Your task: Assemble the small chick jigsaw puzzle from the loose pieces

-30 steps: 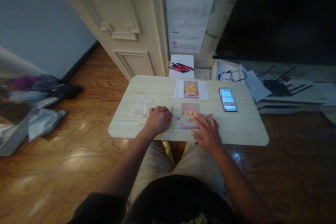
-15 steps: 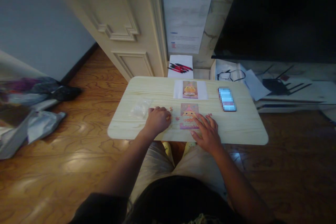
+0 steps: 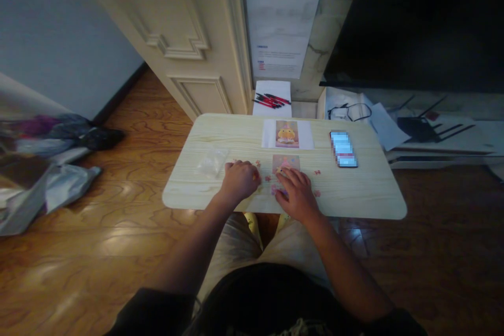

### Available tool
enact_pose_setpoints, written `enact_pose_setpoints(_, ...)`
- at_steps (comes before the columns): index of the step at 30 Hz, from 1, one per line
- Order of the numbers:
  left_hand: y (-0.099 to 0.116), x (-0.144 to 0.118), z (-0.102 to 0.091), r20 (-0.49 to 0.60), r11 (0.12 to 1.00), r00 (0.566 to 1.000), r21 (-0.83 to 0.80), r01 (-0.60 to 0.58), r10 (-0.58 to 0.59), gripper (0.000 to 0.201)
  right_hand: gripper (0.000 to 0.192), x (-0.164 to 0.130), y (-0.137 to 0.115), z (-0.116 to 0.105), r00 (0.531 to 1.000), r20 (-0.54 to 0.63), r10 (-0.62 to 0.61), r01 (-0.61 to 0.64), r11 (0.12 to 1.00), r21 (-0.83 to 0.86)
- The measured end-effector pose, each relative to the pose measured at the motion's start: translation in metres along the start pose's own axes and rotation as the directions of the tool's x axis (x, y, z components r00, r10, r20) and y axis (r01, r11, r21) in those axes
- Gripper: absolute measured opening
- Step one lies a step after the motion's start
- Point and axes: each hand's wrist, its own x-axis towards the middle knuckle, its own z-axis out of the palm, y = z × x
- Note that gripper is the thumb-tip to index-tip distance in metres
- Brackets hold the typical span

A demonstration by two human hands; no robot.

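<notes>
A small jigsaw puzzle (image 3: 286, 163) with a yellow duck picture lies near the front of the light wooden table (image 3: 362, 189). My right hand (image 3: 295, 192) rests flat on the puzzle's lower part, fingers apart, and covers much of it. My left hand (image 3: 239, 179) sits curled on the table just left of the puzzle, beside loose pink pieces (image 3: 267, 178); whether it holds a piece I cannot tell. Two more loose pieces (image 3: 317, 172) lie to the right of the puzzle. A reference picture (image 3: 287, 133) of the same duck lies on white paper behind it.
A phone (image 3: 344, 149) with a lit screen lies at the table's right. A clear plastic bag (image 3: 211, 161) lies at the left. Red and black pens (image 3: 272, 100) rest on white paper behind the table. Clothes and bags (image 3: 43, 168) lie on the wooden floor at left.
My right hand has slid left from the puzzle's right edge onto the puzzle, uncovering loose pieces at the right. My left hand has hardly moved.
</notes>
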Motion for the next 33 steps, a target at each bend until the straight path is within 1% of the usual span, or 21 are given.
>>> enact_pose_setpoints(3, -0.001, 0.003, 0.0, 0.028, 0.999, 1.0, -0.037, 0.003, -0.002, 0.017, 0.049, 0.006, 0.0, 0.001, 1.0, -0.008, 0.001, -0.001, 1.0, 0.01)
enact_pose_setpoints(6, 0.0, 0.008, 0.001, 0.027, 0.996, 1.0, -0.088, -0.01, 0.012, 0.018, 0.047, 0.008, -0.001, 0.001, 1.0, -0.005, 0.0, 0.0, 1.0, 0.021)
enact_pose_setpoints(9, 0.006, 0.015, 0.003, 0.013, 0.973, 0.997, -0.221, -0.069, 0.073, 0.017, 0.046, 0.009, 0.001, 0.002, 1.0, -0.002, 0.008, -0.007, 0.999, 0.033)
enact_pose_setpoints(11, 0.012, 0.021, 0.006, 0.026, 0.949, 0.992, -0.297, -0.108, 0.121, 0.018, 0.048, 0.009, 0.006, 0.003, 1.0, -0.009, 0.021, -0.021, 0.999, 0.036)
enact_pose_setpoints(14, 0.019, 0.029, 0.013, 0.058, 0.928, 0.982, -0.341, -0.148, 0.178, 0.021, 0.049, 0.006, 0.013, 0.002, 0.998, -0.04, 0.048, -0.047, 0.998, 0.03)
enact_pose_setpoints(18, 0.022, 0.035, 0.022, 0.055, 0.927, 0.977, -0.331, -0.176, 0.205, 0.022, 0.047, 0.002, 0.02, 0.002, 0.996, -0.063, 0.066, -0.064, 0.997, 0.03)
enact_pose_setpoints(21, 0.021, 0.034, 0.023, 0.019, 0.927, 0.97, -0.299, -0.227, 0.244, 0.021, 0.047, 0.002, 0.02, 0.002, 0.995, -0.068, 0.076, -0.073, 0.996, 0.043)
enact_pose_setpoints(25, 0.018, 0.024, 0.022, -0.084, 0.925, 0.966, -0.28, -0.258, 0.244, 0.022, 0.046, 0.005, 0.017, 0.001, 0.995, -0.065, 0.072, -0.07, 0.997, 0.037)
enact_pose_setpoints(28, 0.015, 0.013, 0.024, -0.162, 0.923, 0.957, -0.269, -0.276, 0.239, 0.024, 0.042, 0.007, 0.015, 0.0, 0.998, -0.037, 0.05, -0.048, 0.998, 0.03)
enact_pose_setpoints(30, 0.014, 0.008, 0.026, -0.183, 0.927, 0.953, -0.249, -0.281, 0.239, 0.026, 0.039, 0.007, 0.014, -0.001, 0.999, -0.015, 0.039, -0.038, 0.999, 0.024)
enact_pose_setpoints(33, 0.013, 0.005, 0.03, -0.183, 0.938, 0.955, -0.217, -0.27, 0.233, 0.027, 0.036, 0.008, 0.012, -0.001, 0.999, 0.004, 0.035, -0.035, 0.999, 0.007)
